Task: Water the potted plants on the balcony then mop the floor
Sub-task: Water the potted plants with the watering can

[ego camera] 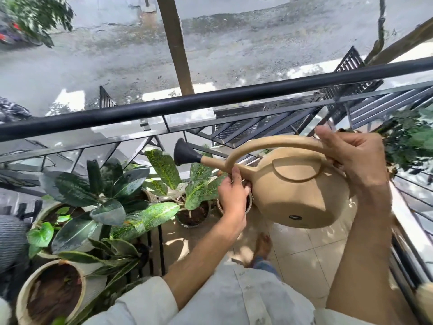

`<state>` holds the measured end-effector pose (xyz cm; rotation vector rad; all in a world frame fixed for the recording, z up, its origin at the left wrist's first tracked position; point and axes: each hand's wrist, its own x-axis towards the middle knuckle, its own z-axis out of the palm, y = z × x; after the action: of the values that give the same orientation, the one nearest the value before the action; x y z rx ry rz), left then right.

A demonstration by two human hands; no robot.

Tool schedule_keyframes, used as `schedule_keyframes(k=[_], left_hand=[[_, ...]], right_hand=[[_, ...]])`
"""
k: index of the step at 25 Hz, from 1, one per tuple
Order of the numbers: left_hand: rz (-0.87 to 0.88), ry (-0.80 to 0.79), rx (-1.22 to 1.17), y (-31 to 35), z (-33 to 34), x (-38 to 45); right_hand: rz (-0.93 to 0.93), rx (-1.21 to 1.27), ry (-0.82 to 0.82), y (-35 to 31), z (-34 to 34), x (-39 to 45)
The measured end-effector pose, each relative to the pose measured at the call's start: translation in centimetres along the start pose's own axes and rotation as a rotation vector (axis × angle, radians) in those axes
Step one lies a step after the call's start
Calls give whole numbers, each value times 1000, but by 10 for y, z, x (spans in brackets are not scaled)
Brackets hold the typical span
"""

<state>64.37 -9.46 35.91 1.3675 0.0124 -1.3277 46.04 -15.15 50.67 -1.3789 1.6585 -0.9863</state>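
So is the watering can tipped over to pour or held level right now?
Tipped. The watering can leans spout-first toward the plants, its base swung up toward the camera; no water stream is visible.

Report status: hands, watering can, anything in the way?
Right hand grips the watering can handle; left hand supports the spout base. Rose over the potted plants, no water visible. Railing close behind.

bright daylight from above puts dappled shadows on the floor tiles (304, 252) and glare on the street (234, 50). wide-angle bending curves the railing (210, 99); the upper left tree (35, 15) is smeared.
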Motion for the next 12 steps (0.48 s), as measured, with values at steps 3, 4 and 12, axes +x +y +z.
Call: schedule_keyframes(k=[3,4,12], left_hand=[[-21,-1,-62,-34,51,-7],[-19,-10,-89,-42,63,-7],[-3,59,-153,-101,149,-10]], right_hand=[[-48,-100,-22,20,-45,36],[-47,-99,-34,25,-56,48],[-181,-251,-77,54,-125,114]])
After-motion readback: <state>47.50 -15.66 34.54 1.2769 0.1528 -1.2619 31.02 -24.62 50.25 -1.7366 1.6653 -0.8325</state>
